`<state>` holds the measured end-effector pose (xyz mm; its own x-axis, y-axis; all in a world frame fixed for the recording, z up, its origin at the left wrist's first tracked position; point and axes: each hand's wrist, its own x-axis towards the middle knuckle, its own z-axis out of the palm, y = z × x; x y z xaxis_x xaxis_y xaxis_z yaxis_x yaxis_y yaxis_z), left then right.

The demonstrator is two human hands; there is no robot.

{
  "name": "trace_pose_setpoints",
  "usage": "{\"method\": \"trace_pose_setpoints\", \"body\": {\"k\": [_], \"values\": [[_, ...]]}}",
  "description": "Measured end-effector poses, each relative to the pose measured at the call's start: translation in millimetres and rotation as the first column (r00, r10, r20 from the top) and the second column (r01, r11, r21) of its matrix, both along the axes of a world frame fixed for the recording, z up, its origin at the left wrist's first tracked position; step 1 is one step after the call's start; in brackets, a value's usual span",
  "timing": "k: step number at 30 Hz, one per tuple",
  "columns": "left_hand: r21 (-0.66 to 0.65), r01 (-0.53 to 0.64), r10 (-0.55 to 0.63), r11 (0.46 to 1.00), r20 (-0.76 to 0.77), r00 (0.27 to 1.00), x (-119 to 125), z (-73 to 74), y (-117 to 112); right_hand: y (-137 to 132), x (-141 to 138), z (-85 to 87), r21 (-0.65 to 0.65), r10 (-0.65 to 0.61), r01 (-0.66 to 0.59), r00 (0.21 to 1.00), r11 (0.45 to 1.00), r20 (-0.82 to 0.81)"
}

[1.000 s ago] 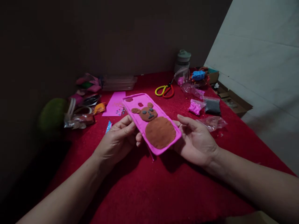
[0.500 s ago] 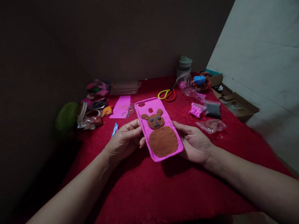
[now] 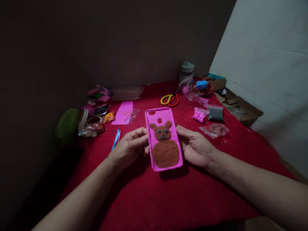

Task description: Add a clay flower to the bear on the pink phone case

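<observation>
A pink phone case [image 3: 150, 144] is held above the red cloth, its decorated face toward me. On it sits a brown clay bear figure [image 3: 166, 154] with a round body, a smaller head, two ridged ears and grey eyes, nose and mouth. My left hand [image 3: 132, 144] grips the left edge, thumb in front and fingers partly hidden behind. At the right edge, my right hand [image 3: 196, 144] is closed on the case, its fingers mostly out of sight behind it. Two cut-outs show near the case's top.
Yellow-and-red-handled scissors [image 3: 170, 99] lie behind the case. Left are pink paper [image 3: 121, 114], small gems [image 3: 130, 117], a blue tool [image 3: 116, 139] and bagged clay [image 3: 109, 117]. Right are a black clay packet [image 3: 216, 113], a pink packet [image 3: 199, 115], a bottle [image 3: 186, 71] and cardboard boxes [image 3: 243, 109].
The phone case has turned to stand straighter in view, its top swinging right and its bottom left. It also sits slightly lower. Both hands keep hold of it.
</observation>
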<state>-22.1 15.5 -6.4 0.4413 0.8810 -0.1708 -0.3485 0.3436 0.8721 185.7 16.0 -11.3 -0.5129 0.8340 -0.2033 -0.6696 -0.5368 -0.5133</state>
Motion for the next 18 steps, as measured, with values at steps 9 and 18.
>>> {"method": "trace_pose_setpoints", "body": {"k": [9,18], "values": [[-0.016,0.010,-0.010,1.000,0.001,1.000,-0.5,-5.0,0.4,5.8,2.8,-5.3,0.084,-0.065,0.059,0.995,0.995,0.071],[-0.027,-0.017,0.017,1.000,0.007,1.000,-0.4,-3.6,-0.3,10.7,6.5,-7.2,0.127,-0.092,0.080,0.992,0.989,0.090]]}}
